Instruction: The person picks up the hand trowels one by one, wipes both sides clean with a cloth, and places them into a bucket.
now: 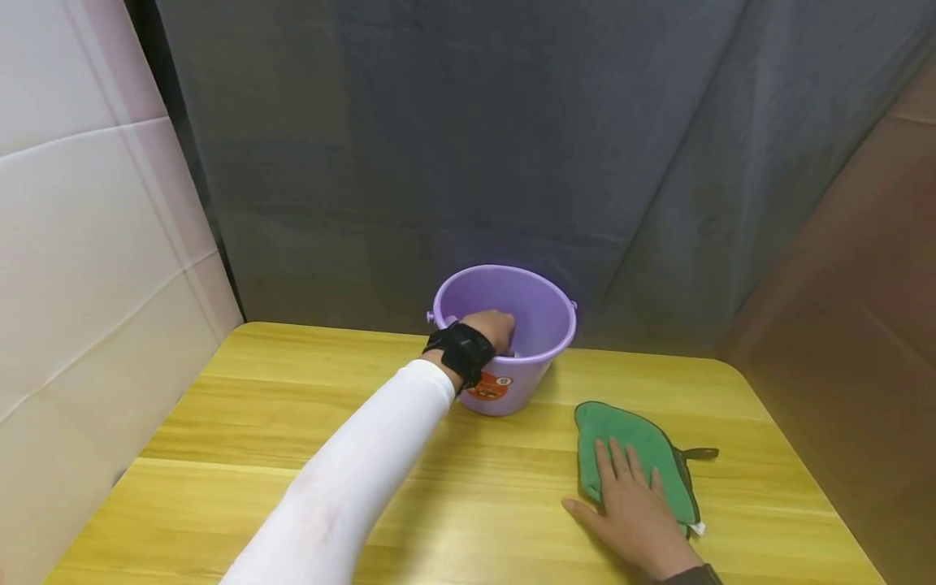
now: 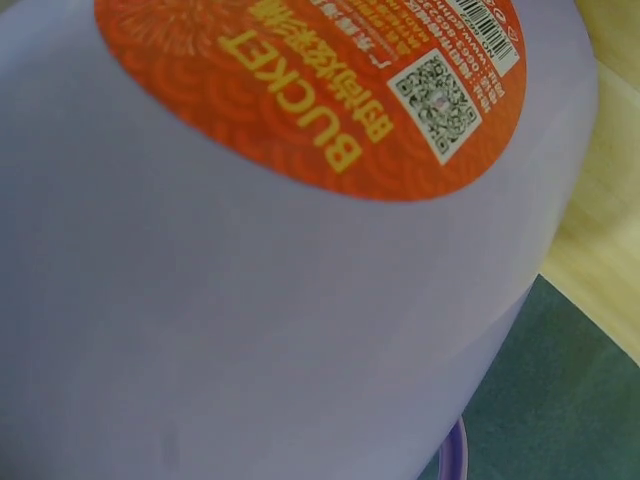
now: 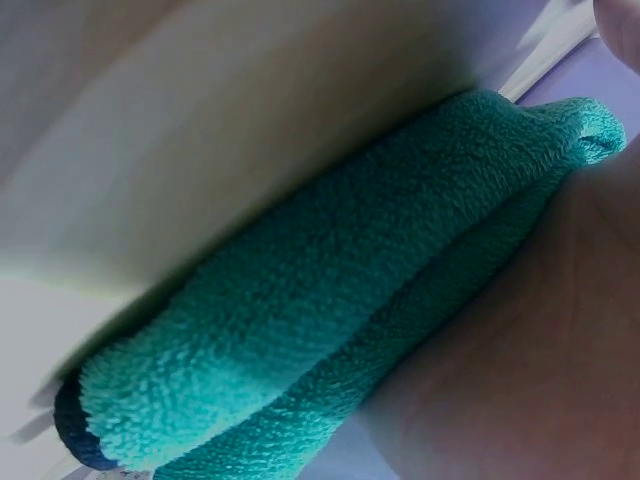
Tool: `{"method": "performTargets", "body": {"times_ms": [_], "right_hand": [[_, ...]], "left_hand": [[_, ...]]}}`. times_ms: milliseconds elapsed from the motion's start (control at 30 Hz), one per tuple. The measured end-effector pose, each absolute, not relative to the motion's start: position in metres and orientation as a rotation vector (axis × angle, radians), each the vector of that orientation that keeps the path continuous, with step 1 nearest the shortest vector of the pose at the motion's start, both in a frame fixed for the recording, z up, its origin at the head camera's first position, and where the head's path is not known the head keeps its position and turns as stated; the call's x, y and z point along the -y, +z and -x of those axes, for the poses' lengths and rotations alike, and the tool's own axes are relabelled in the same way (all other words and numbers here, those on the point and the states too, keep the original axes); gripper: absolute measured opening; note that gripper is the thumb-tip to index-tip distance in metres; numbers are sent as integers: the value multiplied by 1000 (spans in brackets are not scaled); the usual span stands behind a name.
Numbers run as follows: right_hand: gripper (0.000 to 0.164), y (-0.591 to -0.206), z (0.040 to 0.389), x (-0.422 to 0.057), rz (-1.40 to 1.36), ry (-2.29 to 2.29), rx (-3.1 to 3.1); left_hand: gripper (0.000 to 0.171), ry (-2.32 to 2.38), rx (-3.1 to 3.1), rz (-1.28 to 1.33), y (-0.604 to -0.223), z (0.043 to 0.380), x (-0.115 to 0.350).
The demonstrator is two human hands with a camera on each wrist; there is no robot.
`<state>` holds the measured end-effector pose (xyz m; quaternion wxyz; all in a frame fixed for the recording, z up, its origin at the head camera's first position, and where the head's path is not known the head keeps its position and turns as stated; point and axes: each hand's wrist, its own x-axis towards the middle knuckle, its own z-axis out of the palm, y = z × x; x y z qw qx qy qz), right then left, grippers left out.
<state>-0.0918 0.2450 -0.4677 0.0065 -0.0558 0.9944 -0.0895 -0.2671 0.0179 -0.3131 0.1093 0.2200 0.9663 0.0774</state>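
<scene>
My left hand point(image 1: 497, 328) reaches over the near rim into a purple bucket point(image 1: 522, 382). The fingers are hidden inside, so what they hold or touch cannot be seen. Only the outer wall of the bucket and its red-orange label point(image 2: 330, 110) fill the left wrist view. My right hand point(image 1: 634, 512) lies on a folded green cloth point(image 1: 643, 431) with dark edging and a loop, its fingers extended and spread. Close up, the right wrist view shows the fluffy cloth point(image 3: 300, 290) folded in layers beside the palm.
Both things stand on a yellow wood-grain table point(image 1: 292, 398), the bucket near its back edge. A dark grey curtain point(image 1: 453, 146) hangs behind. White cloth point(image 1: 88, 211) walls the left side, and a brownish sheet point(image 1: 848, 341) the right.
</scene>
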Motion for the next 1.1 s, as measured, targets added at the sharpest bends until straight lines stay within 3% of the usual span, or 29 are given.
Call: {"method": "performTargets", "body": {"times_ms": [367, 633, 900, 1100], "right_hand": [[108, -468, 94, -249, 158, -270, -3120], [106, -468, 93, -248, 189, -282, -3125], [96, -462, 102, -251, 176, -377, -3114], [85, -456, 99, -253, 124, -452, -3143]], "left_hand": [[11, 161, -2816, -749, -311, 265, -21], [5, 155, -2782, -684, -313, 269, -18], [22, 137, -2814, -796, -304, 277, -14], [26, 353, -2958, -976, -284, 243, 1]]}}
